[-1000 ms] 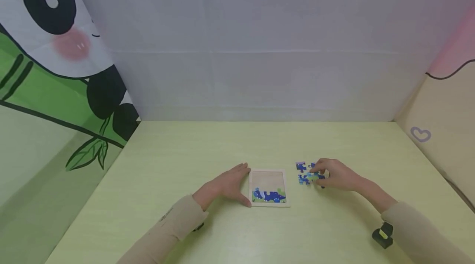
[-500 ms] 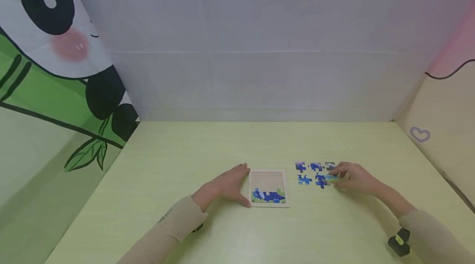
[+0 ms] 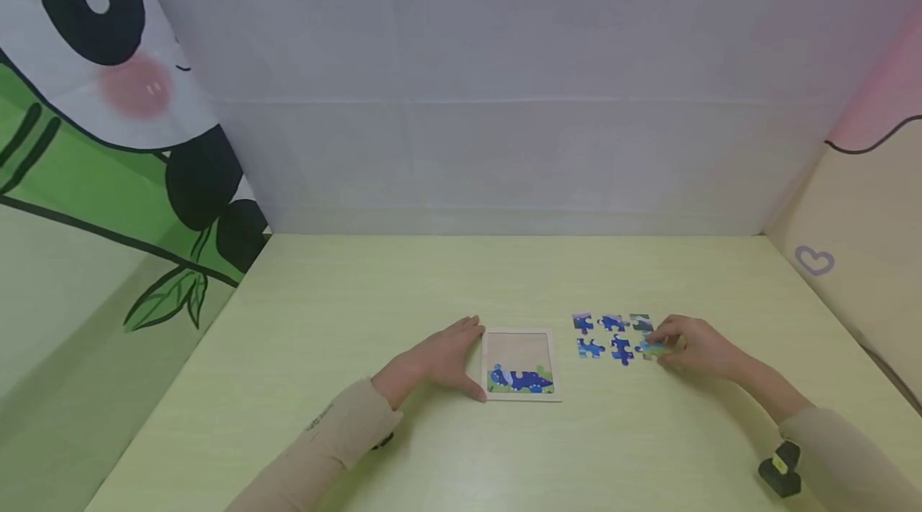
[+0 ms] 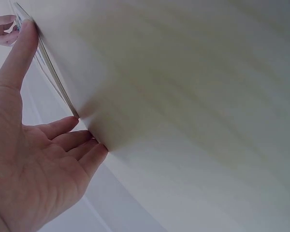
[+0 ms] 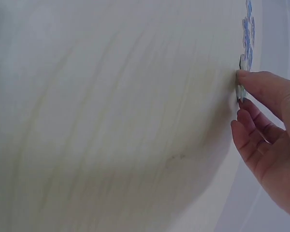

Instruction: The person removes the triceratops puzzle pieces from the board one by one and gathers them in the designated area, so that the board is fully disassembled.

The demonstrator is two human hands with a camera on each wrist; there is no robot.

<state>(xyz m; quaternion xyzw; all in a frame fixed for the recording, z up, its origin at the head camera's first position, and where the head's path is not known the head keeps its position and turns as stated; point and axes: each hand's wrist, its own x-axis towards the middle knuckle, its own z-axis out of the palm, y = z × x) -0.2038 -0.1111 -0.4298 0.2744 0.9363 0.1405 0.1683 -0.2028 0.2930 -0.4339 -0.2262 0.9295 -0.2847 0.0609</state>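
In the head view a square puzzle frame (image 3: 557,368) lies flat on the table. Blue dinosaur pieces (image 3: 520,379) fill its lower part; bare backing shows above them. My left hand (image 3: 442,356) touches the frame's left side, thumb at the near corner and fingertips by the far one. That hand (image 4: 43,159) has its fingers extended in the left wrist view. To the right, my right hand (image 3: 695,348) pinches a green-and-blue puzzle piece (image 3: 651,349) between thumb and fingers, low over the table. The right wrist view shows this piece (image 5: 240,89) edge-on under the thumb.
Several loose puzzle pieces lie in two rows between the frame and my right hand, among them a blue one (image 3: 622,350) and a grey-green one (image 3: 640,322). The pale table (image 3: 403,280) meets a white back wall (image 3: 461,160); printed panels stand at both sides.
My right hand has moved right with the green-and-blue piece, from over the middle of the loose pieces to their right end, uncovering the others. The left hand and frame have stayed put.
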